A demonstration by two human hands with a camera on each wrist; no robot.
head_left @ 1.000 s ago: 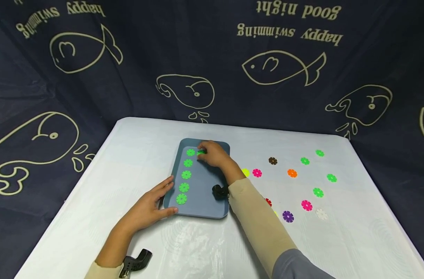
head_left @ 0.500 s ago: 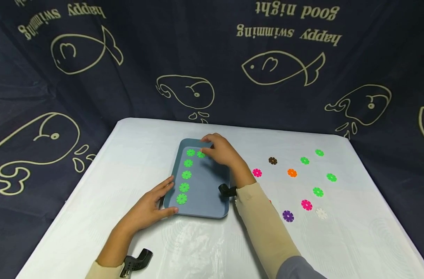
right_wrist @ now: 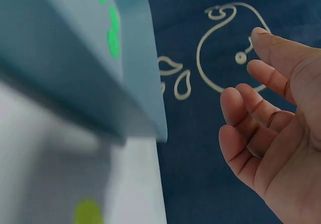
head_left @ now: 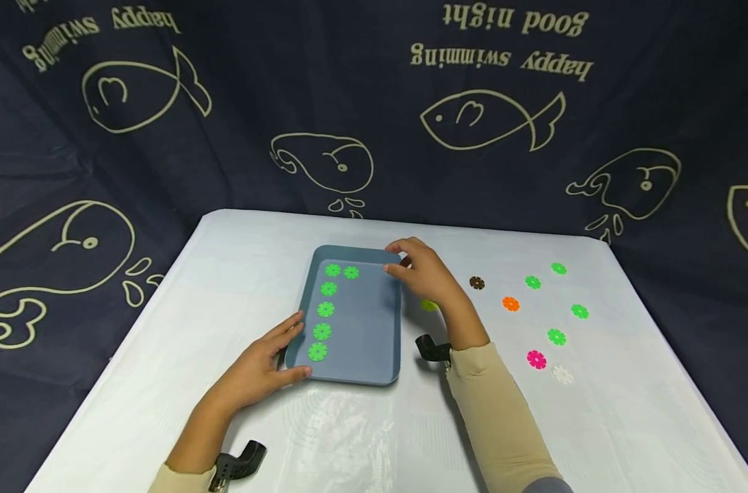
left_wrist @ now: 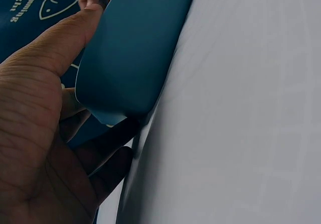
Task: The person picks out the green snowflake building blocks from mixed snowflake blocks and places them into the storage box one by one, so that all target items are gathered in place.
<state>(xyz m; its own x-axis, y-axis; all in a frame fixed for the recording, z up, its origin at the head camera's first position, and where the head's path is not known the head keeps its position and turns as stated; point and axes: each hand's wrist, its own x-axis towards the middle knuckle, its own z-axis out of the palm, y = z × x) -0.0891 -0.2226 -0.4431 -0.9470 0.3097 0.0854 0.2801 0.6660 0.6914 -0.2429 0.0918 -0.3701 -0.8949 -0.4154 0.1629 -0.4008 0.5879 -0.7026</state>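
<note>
A dark blue backdrop cloth printed with cream fish and whales hangs behind and around the desk, which is covered in white. On the desk's middle lies a blue-grey tray, long side running away from the person. Inside it, six green flower-shaped discs lie flat: five in a column along the left side and one more just beside the top one.

To the right of the tray, loose discs are scattered over the desk: a brown disc, an orange disc, four green discs, a pink disc, a white disc, and a yellow-green disc just beside the tray's right edge, partly hidden by the right hand.

The left hand holds the tray's near left corner, thumb lying on the front rim and fingers along the left side; the left wrist view shows the thumb pressed against the tray's outer wall. The right hand hovers over the tray's far right corner, fingers loosely spread and holding nothing; in the right wrist view its fingers are relaxed, apart from the tray's edge. The nearest disc in the tray lies to the left of its fingertips, not touching them. A small black strap mount sits at each wrist.
</note>
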